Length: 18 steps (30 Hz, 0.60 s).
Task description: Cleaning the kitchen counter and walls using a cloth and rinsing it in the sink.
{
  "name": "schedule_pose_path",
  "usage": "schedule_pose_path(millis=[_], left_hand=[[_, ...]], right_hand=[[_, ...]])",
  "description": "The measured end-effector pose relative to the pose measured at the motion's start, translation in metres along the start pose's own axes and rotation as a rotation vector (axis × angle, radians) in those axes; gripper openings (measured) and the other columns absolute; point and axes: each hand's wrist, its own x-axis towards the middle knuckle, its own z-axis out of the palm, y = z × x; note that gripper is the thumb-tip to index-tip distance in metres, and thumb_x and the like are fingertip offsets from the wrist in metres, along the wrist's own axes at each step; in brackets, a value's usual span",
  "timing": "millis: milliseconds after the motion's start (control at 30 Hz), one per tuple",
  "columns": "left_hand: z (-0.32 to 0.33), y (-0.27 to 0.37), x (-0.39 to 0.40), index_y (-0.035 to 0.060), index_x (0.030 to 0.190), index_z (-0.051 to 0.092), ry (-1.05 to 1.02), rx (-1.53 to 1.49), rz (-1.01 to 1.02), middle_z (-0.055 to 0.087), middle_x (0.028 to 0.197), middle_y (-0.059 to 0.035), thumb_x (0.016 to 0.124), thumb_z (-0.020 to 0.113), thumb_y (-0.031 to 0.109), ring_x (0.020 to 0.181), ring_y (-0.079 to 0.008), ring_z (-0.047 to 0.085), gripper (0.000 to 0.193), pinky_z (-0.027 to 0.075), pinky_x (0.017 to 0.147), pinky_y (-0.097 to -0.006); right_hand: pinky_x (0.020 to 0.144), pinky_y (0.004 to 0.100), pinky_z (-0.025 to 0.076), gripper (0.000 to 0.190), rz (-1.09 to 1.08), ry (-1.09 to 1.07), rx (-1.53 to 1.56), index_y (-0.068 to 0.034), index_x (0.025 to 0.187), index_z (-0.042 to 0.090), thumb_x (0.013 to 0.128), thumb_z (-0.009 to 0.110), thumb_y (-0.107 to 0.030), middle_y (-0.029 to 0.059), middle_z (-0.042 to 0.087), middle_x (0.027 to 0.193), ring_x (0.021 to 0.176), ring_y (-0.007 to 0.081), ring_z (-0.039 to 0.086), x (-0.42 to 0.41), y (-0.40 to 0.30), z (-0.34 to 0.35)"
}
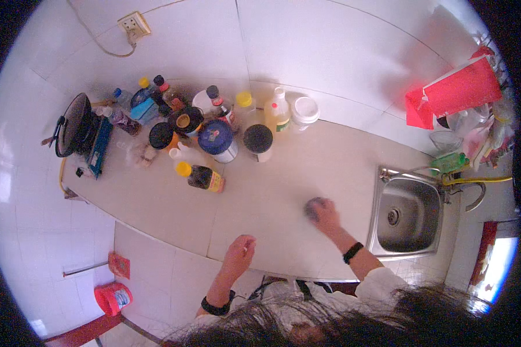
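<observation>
My right hand (pixel 328 217) is over the tiled countertop (pixel 282 243), left of the sink, closed on a dark rounded object (pixel 314 209), perhaps a scrubbing pad; blur hides its detail. Near the counter's front edge my left hand (pixel 239 255) is raised with its fingers curled, and nothing shows in it. Beyond my hands stand a dark sauce bottle with a yellow cap (pixel 206 178), a jar with a black lid (pixel 258 141) and a can with a blue lid (pixel 218 141).
A steel sink (pixel 408 212) with a faucet is at the right, a green bottle (pixel 449 163) behind it. More bottles, a white tub (pixel 305 112) and a pan (pixel 74 126) line the back and left. A red bucket (pixel 113 299) is lower left.
</observation>
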Motion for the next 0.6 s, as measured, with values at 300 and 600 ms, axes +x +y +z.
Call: schedule_pose_path(millis=[300, 600], left_hand=[[0.009, -0.035, -0.044, 0.0024, 0.088, 0.052, -0.054, 0.057, -0.111, 0.056, 0.081, -0.0123, 0.079, 0.050, 0.013, 0.070, -0.0228, 0.055, 0.014, 0.045, 0.059, -0.0314], [0.008, -0.027, -0.048, 0.0025, 0.088, 0.052, -0.111, 0.042, -0.234, 0.056, 0.078, -0.0109, 0.079, 0.050, 0.013, 0.069, -0.0202, 0.055, 0.014, 0.045, 0.059, -0.0293]], right_hand=[[0.085, 0.0411, 0.035, 0.049, 0.658, 0.333, -0.102, -0.011, 0.111, 0.039, 0.066, 0.059, -0.018, 0.0157, 0.040, 0.107, 0.102, 0.0309, 0.037, 0.105, 0.089, -0.065], [0.076, 0.0409, 0.041, 0.031, 0.227, 0.146, 0.338, -0.008, 0.099, 0.049, 0.078, 0.045, -0.030, 0.0134, 0.045, 0.106, 0.097, 0.0309, 0.045, 0.121, -0.043, 0.003]])
